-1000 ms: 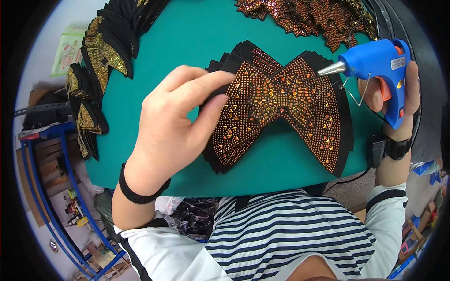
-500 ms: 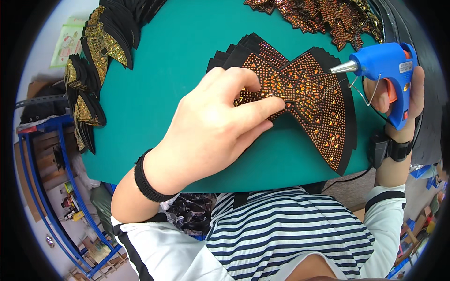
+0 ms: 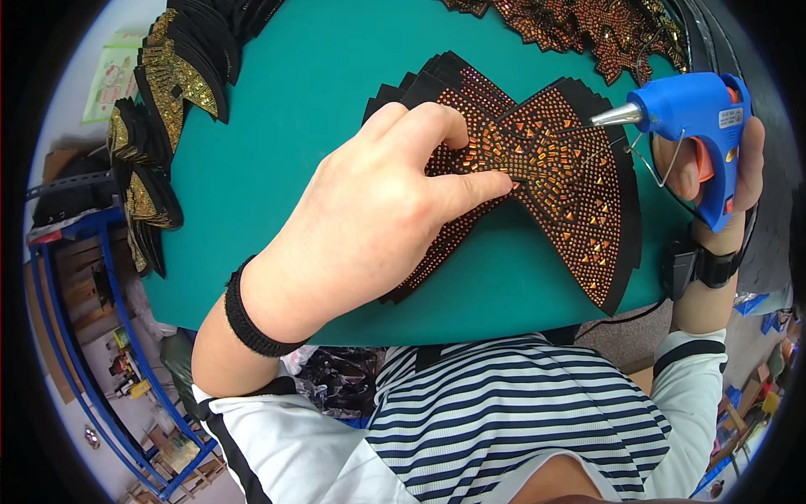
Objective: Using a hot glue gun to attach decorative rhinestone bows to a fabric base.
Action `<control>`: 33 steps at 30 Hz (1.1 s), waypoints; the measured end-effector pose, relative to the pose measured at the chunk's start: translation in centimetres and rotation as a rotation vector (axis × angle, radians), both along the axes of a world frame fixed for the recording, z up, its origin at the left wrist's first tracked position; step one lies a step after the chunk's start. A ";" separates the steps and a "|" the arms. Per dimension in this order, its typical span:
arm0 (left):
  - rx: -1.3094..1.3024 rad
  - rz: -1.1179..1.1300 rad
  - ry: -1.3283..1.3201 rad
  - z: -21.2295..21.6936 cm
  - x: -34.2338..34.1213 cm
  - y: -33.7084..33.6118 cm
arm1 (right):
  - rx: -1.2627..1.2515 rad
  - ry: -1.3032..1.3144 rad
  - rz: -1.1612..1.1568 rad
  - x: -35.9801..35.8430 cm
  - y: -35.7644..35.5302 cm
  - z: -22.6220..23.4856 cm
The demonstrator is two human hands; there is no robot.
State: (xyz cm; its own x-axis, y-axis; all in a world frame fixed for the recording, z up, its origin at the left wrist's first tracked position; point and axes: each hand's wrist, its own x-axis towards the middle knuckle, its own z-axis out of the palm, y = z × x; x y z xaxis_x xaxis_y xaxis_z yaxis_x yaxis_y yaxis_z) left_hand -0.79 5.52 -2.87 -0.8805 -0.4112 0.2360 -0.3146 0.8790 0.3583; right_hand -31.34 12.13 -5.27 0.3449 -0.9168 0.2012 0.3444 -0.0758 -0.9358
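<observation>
Left hand (image 3: pixel 374 202) has moved inward across the jewelled bow stack (image 3: pixel 579 189) on the green table (image 3: pixel 277 109), thumb and forefinger apart. Right hand (image 3: pixel 750 168) clasps a blue glue gun (image 3: pixel 684 107), its white label (image 3: pixel 730 118) unreadable.

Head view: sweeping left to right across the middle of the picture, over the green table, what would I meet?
Black-and-gold pieces → left hand → beaded bows → blue glue gun.

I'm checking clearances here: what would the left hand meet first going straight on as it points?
The left hand would first cross the right half of the studded bow, which its fingertips appear to touch; beyond, perhaps the metal nozzle of the glue gun, though depth is unclear.
</observation>
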 end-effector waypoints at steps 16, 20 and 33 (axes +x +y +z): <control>0.001 0.005 -0.035 0.8 -0.1 0.1 | -0.012 0.029 -0.085 0.4 0.3 -0.1; 0.046 -0.002 -0.038 1.0 -0.1 0.1 | -0.005 -0.043 -0.020 0.4 0.1 -0.1; -0.078 -0.012 -0.069 0.7 -0.9 0.1 | 0.013 -0.071 -0.057 0.5 0.5 -0.2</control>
State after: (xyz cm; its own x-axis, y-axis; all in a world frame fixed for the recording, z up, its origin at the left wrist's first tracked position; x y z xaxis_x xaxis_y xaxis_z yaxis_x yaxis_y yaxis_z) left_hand -1.65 5.66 -2.18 -0.9003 -0.3836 0.2056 -0.3257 0.9072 0.2663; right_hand -30.89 12.61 -5.45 0.2776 -0.9371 0.2114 0.4054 -0.0852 -0.9101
